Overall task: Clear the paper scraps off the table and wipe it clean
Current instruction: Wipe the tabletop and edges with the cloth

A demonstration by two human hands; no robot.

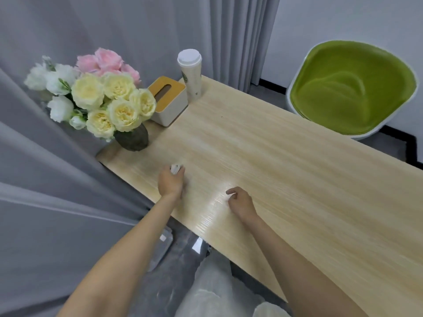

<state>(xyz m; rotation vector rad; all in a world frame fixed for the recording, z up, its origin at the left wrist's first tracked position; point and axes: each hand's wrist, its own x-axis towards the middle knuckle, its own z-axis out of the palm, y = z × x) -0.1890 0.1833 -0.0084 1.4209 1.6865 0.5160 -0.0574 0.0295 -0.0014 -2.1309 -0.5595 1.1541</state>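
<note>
My left hand (171, 182) rests on the light wooden table (286, 175) near its left end and grips a crumpled white paper scrap (175, 168) that pokes out past the fingers. My right hand (240, 201) lies a little to the right on the tabletop, its fingers curled, with a small white bit at the fingertips that I cannot make out clearly. The wood around both hands shows a glossy glare.
A dark vase of cream, white and pink flowers (103, 99) stands at the table's far left corner, beside a tissue box (168, 100) and a lidded paper cup (191, 74). A green chair (350, 88) sits beyond the table. Grey curtains hang left; a white plastic bag (217, 291) lies below.
</note>
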